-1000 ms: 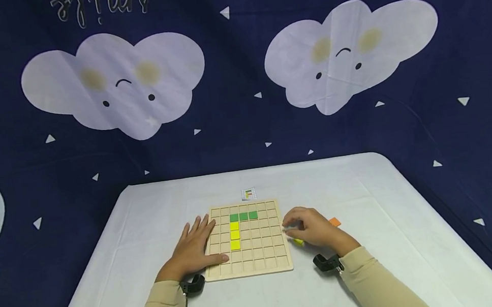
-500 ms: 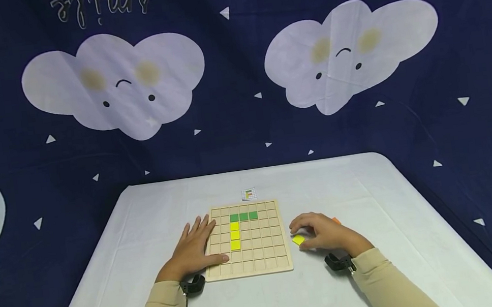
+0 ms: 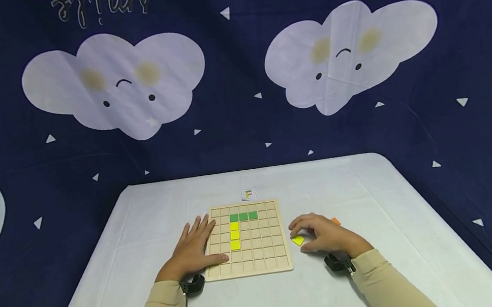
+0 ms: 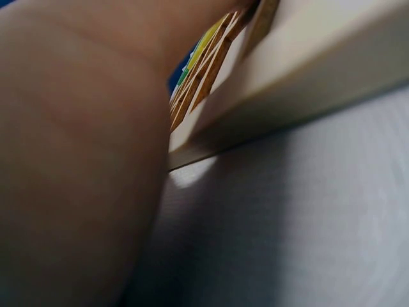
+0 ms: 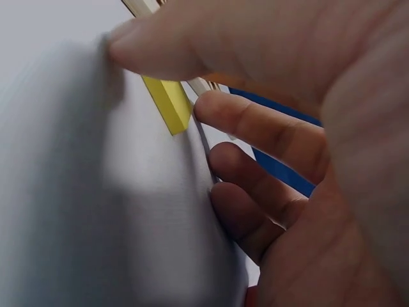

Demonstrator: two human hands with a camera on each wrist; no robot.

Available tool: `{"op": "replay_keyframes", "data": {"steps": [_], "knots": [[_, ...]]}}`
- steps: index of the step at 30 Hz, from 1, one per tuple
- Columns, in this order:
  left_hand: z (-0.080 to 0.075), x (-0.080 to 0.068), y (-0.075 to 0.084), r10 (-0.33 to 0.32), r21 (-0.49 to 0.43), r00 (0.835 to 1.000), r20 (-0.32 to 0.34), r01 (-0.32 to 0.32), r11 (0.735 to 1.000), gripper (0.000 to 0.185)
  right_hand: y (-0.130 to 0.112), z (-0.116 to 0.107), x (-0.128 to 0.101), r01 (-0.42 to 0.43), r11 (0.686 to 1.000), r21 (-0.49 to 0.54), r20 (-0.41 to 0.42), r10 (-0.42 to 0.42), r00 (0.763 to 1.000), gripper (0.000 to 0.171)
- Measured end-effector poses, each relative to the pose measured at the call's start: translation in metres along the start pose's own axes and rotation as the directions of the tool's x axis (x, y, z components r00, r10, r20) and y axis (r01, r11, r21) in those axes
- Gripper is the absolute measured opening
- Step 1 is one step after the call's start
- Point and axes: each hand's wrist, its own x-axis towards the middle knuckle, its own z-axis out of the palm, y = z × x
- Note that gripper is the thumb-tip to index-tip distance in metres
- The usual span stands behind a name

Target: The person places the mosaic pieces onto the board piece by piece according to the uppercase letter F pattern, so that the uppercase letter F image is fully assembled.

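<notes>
The orange piece (image 3: 336, 221) is partly hidden by the right hand (image 3: 328, 233); the board (image 3: 258, 254) is partly covered by the left hand (image 3: 189, 251). Details on the card (image 3: 248, 194) are blurred.

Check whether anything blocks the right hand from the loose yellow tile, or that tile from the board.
Nothing visible does. The loose yellow tile lies between the fingers and thumb of the right hand, and nothing shows between it and the board. The left hand rests at the board's far side.

One board (image 3: 245, 234), one card (image 3: 248, 194), four yellow tiles (image 3: 235, 235), three green tiles (image 3: 243, 217), one orange tile (image 3: 336, 221)
</notes>
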Motion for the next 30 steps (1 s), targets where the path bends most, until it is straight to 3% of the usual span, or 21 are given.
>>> {"op": "replay_keyframes", "data": {"steps": [14,30], "knots": [[0.0021,0.0008,-0.0023,0.012,0.000,1.000,-0.010,-0.012,1.000,0.120,0.0044,0.0021,-0.0010,0.071,0.997,-0.011,-0.037,-0.071,0.997,0.025],[0.0005,-0.0003,-0.0012,0.014,-0.002,1.000,-0.012,-0.014,1.000,0.120,0.0035,0.0073,0.0020,0.079,0.996,-0.046,-0.073,-0.082,0.994,0.021]]}}
